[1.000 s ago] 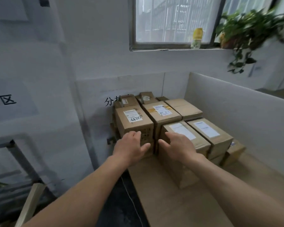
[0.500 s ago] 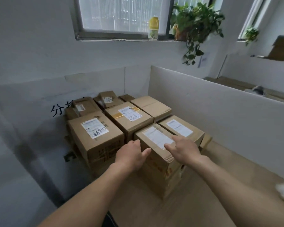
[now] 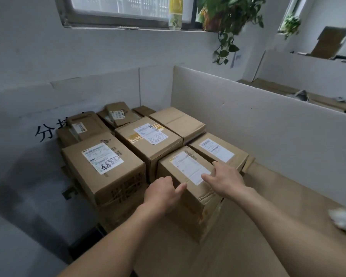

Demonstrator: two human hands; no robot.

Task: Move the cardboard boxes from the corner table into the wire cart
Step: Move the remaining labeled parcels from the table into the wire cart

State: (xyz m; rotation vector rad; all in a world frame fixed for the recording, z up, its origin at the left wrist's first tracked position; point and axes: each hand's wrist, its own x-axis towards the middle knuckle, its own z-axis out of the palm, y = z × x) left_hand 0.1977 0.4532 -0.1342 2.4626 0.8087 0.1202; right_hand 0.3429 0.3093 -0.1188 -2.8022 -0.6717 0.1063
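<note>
The front box (image 3: 188, 168) sits on the worktop (image 3: 268, 216) right under both hands, tight against its neighbours (image 3: 148, 140): stiff taped cardboard, creased in front, probably weighty. The left hand (image 3: 162, 191) curls over its left top edge, and the right hand (image 3: 226, 179) lies spread flat on the lid; opposite sides look the safest hold.

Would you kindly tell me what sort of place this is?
Likely a parcel sorting corner: cardboard boxes with shipping labels stacked on a wooden table, white partition boards, black characters on the wall.
</note>
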